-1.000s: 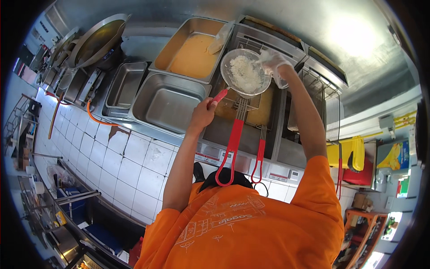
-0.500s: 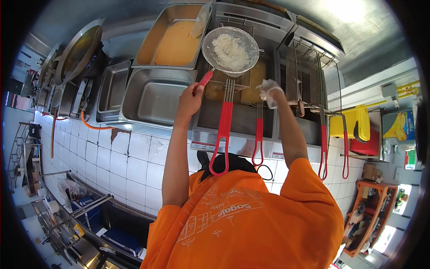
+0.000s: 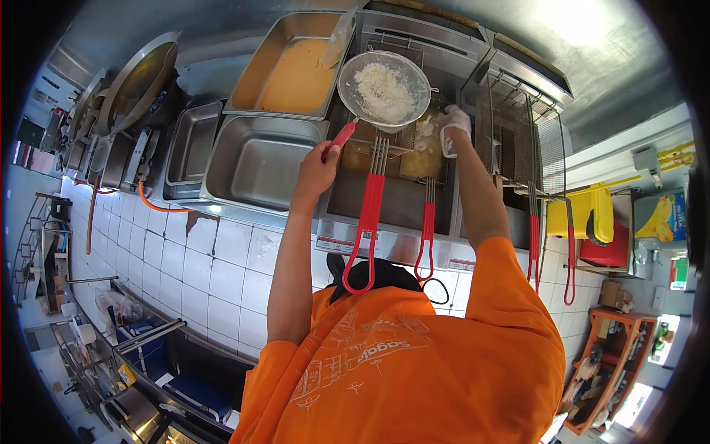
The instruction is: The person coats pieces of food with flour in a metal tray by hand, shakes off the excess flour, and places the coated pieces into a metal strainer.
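Observation:
My left hand (image 3: 319, 172) is closed around the red handle of a round mesh strainer (image 3: 386, 87). White, floury crumbs (image 3: 384, 90) lie in the strainer, which is over the back of the fryer. In a clear plastic glove, my right hand (image 3: 454, 123) is over the fryer to the strainer's right, fingers apart, with nothing seen in it. Pale pieces (image 3: 424, 127) are in the oil beside it, within a fryer basket (image 3: 423, 159) with a short red handle. A larger red-handled basket (image 3: 372, 200) sits in the fryer partly under the strainer.
Left of the fryer are a deep metal pan (image 3: 262, 159) and a pan of orange-tan batter or powder (image 3: 296, 74). Wire baskets (image 3: 518, 133) stand at right, their red handles jutting toward me. A yellow container (image 3: 584, 211) is farther right; a large wok (image 3: 140, 78) is far left.
My right hand has let go of the pale, coated pieces it held, and they are in the oil. It has moved slightly up and away. The left hand keeps the strainer nearly still.

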A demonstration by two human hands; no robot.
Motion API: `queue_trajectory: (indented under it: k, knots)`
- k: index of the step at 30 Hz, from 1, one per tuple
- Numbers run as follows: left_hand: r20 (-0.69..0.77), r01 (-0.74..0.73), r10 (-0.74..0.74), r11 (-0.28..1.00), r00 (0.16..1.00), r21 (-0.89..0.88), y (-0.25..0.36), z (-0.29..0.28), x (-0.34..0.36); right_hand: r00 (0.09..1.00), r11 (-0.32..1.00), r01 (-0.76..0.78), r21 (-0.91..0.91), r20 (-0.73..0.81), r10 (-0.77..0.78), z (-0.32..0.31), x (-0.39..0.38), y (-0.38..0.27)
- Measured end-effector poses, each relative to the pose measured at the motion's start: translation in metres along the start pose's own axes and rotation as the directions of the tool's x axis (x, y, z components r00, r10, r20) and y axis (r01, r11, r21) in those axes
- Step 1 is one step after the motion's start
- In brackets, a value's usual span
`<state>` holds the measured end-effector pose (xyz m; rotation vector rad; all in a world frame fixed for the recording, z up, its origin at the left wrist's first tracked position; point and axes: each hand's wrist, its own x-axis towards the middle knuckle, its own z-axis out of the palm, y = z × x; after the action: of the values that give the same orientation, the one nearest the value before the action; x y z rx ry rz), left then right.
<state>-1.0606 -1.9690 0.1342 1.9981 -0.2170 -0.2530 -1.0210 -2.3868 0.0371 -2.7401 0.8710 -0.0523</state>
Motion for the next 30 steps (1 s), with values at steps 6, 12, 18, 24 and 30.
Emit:
queue_trajectory:
  k: [6, 12, 18, 24, 30]
  knots:
    - [-0.003, -0.049, 0.049, 0.999, 0.999, 0.006, 0.005, 0.004, 0.004, 0.925, 0.972, 0.100, 0.214, -0.380, -0.012, -0.115, -0.006, -0.024]
    - [0.033, -0.057, 0.056, 0.998, 0.998, 0.014, 0.006, 0.007, 0.008, 0.690, 0.716, 0.667, -0.206, -0.192, -0.698, -0.157, -0.008, -0.098]
    - [-0.012, -0.042, 0.043, 0.996, 0.999, 0.080, 0.000, 0.004, 0.004, 0.713, 0.667, 0.692, -0.276, 0.118, -0.691, -0.103, -0.014, -0.171]
    - [0.005, -0.010, 0.009, 0.998, 1.000, 0.059, 0.004, 0.006, 0.004, 0.795, 0.669, 0.579, -0.466, 0.144, -0.589, -0.086, 0.016, -0.163]
    - [0.044, 0.010, -0.013, 0.998, 0.999, 0.056, -0.011, 0.007, 0.008, 0.847, 0.801, 0.523, -0.291, 0.278, -0.452, -0.165, -0.020, -0.152]
